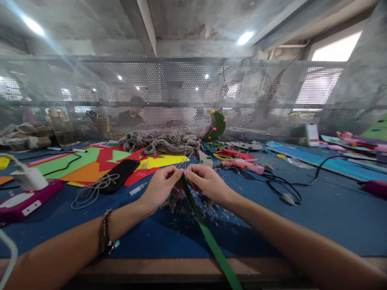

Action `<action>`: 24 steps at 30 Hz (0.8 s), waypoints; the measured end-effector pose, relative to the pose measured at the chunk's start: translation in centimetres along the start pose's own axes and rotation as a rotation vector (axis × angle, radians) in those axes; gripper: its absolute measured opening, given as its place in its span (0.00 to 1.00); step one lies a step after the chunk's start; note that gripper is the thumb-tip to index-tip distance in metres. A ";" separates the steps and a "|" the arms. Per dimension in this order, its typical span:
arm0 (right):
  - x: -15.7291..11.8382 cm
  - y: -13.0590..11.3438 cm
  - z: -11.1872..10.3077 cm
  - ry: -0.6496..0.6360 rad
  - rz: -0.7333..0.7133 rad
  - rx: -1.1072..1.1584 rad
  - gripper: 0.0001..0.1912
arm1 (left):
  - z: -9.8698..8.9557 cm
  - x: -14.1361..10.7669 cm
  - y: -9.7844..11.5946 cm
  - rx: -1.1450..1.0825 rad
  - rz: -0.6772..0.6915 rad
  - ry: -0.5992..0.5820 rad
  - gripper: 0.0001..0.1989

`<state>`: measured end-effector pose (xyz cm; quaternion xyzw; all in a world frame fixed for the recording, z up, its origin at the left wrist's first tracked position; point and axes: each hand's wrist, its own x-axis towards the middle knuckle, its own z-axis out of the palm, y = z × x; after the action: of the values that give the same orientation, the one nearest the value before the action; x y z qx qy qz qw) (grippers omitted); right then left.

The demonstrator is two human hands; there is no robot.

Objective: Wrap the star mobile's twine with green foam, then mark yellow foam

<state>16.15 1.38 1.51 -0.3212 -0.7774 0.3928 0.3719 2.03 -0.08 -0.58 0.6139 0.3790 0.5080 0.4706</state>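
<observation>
Green ribbon [208, 235] trails towards me over the table's near edge [169, 266] at five o'clock, and up at its far end my left hand [161, 186] and right hand [210, 184] meet, fingertips pinched tight on it! Out at nine o'clock, I've a black phone [121, 177] under looped grey cord [96, 192]; at eleven, heaped grey cord skeins [163, 143]; beyond, at twelve, the perforated metal screen [181, 86].

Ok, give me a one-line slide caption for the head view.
Both hands hold a green strip at a blue table, with gray cord heaped behind.
</observation>
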 end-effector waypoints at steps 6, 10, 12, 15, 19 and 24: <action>0.1 0.5 0.1 0.024 0.004 -0.048 0.13 | 0.1 0.1 0.0 0.025 0.010 0.048 0.15; 0.1 0.5 0.1 0.031 0.013 -0.022 0.12 | -0.1 0.2 -0.2 0.031 0.035 0.067 0.15; 0.0 0.4 0.1 0.035 0.022 -0.008 0.13 | -0.2 0.2 -0.2 0.030 0.043 0.075 0.15; -0.1 0.3 0.2 0.049 0.052 0.019 0.13 | -0.3 0.3 -0.3 0.009 0.011 0.027 0.16; -0.2 0.4 0.1 0.065 0.042 0.061 0.15 | -0.2 0.2 -0.4 0.070 -0.001 -0.029 0.17; -0.1 0.7 0.2 0.011 0.063 0.061 0.19 | -0.1 0.3 -0.3 0.225 0.101 -0.020 0.17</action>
<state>16.18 1.57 0.80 -0.3363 -0.7524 0.4259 0.3733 1.98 0.26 -0.81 0.6861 0.3975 0.4793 0.3762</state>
